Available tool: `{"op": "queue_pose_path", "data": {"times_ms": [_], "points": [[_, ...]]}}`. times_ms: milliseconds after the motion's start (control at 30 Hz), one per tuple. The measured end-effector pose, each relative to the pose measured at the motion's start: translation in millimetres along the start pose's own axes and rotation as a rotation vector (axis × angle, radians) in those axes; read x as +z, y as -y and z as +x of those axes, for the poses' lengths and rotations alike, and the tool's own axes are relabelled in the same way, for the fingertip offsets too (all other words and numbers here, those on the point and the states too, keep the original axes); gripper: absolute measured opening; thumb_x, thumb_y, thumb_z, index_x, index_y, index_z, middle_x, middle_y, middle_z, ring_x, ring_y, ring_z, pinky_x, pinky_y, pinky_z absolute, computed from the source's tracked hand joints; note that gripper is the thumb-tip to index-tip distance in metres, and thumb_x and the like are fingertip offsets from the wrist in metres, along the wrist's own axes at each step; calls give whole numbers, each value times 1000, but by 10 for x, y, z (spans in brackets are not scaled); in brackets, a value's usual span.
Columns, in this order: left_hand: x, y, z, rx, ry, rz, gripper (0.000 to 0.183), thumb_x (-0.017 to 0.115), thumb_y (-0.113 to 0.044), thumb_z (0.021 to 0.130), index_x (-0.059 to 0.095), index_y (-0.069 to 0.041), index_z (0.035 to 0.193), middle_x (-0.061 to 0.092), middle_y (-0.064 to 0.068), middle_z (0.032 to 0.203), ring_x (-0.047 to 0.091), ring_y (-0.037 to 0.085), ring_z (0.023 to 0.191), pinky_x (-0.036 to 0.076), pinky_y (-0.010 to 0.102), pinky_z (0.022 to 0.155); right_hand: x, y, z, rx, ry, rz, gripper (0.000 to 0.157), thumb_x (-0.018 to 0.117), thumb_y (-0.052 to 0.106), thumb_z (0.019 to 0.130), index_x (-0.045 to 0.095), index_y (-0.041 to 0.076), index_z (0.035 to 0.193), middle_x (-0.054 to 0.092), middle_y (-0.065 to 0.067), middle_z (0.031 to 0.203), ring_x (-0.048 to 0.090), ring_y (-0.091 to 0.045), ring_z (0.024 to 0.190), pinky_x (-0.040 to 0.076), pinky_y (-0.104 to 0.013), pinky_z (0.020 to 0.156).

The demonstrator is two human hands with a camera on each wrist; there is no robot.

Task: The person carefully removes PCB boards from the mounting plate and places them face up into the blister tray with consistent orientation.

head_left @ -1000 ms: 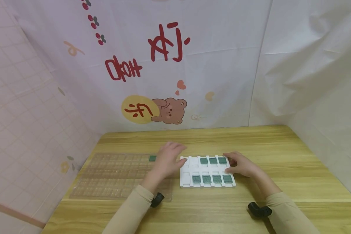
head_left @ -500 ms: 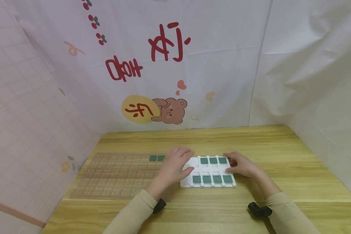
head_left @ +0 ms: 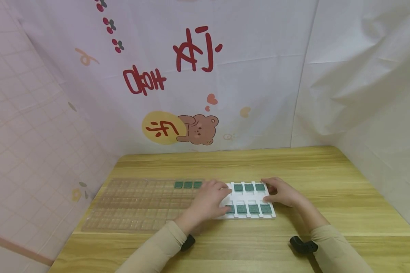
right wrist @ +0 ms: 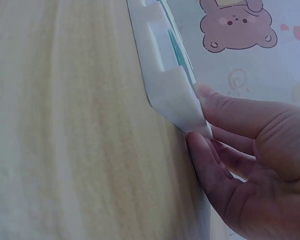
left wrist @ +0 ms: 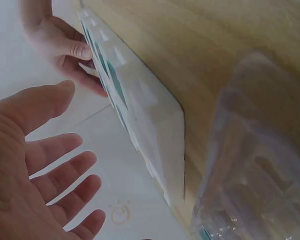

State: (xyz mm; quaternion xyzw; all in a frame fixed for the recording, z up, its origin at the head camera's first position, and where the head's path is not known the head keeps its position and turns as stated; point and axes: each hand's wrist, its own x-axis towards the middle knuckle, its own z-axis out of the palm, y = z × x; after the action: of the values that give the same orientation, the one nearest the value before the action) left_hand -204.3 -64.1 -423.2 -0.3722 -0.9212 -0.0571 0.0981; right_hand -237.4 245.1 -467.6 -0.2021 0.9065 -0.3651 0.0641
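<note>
A white tray [head_left: 247, 197] with two rows of pockets lies on the table, several square green circuit boards [head_left: 242, 209] sitting in it. My left hand [head_left: 207, 201] is above its left end, hiding the pockets there. In the left wrist view the fingers of this left hand [left wrist: 45, 165] are spread, nothing between them, apart from the white tray [left wrist: 157, 120]. My right hand [head_left: 283, 192] holds the tray's right end. In the right wrist view, the right hand's [right wrist: 260, 155] thumb and fingers grip the corner of the white tray [right wrist: 177, 97].
A clear plastic tray [head_left: 133, 204] with many small compartments lies left of the white one. Three green boards [head_left: 188, 184] show in its far right row. White cloth [head_left: 259, 94] with printed figures hangs behind the wooden table [head_left: 246, 246].
My left hand has moved right, from the clear tray's right edge to over the white tray's left end. Two more green boards in the clear tray have come into view. The right hand stays put.
</note>
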Motion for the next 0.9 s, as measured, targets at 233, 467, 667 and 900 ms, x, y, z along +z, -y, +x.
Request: {"op": "queue_pose_path", "data": {"times_ms": [233, 467, 667, 900], "points": [[50, -71, 13, -10, 60, 34, 47, 80, -44, 79, 71, -20, 118, 65, -3, 116, 55, 18, 113, 42, 41, 98, 2, 17, -8, -13, 1, 15, 72, 82, 15, 81, 47, -13, 137, 49, -31, 128, 58, -34, 103, 48, -49, 90], [67, -114, 13, -28, 102, 49, 44, 82, -42, 76, 72, -21, 113, 65, -5, 109, 54, 16, 104, 42, 37, 92, 5, 27, -12, -8, 0, 20, 72, 82, 14, 81, 47, -13, 137, 49, -31, 129, 58, -34, 102, 48, -49, 89], [96, -142, 34, -35, 116, 65, 35, 84, -40, 74, 73, -22, 102, 60, -9, 91, 49, 12, 87, 42, 31, 81, -3, 43, -17, 1, 3, 6, 72, 82, 15, 81, 47, -12, 138, 49, -30, 129, 58, -33, 102, 48, -47, 88], [111, -161, 52, -39, 126, 82, 26, 85, -39, 73, 71, -23, 89, 51, -11, 77, 45, 12, 79, 39, 29, 73, -4, 71, -27, -2, 2, 13, 72, 82, 15, 81, 47, -12, 137, 49, -30, 128, 57, -33, 101, 48, -49, 88]]}}
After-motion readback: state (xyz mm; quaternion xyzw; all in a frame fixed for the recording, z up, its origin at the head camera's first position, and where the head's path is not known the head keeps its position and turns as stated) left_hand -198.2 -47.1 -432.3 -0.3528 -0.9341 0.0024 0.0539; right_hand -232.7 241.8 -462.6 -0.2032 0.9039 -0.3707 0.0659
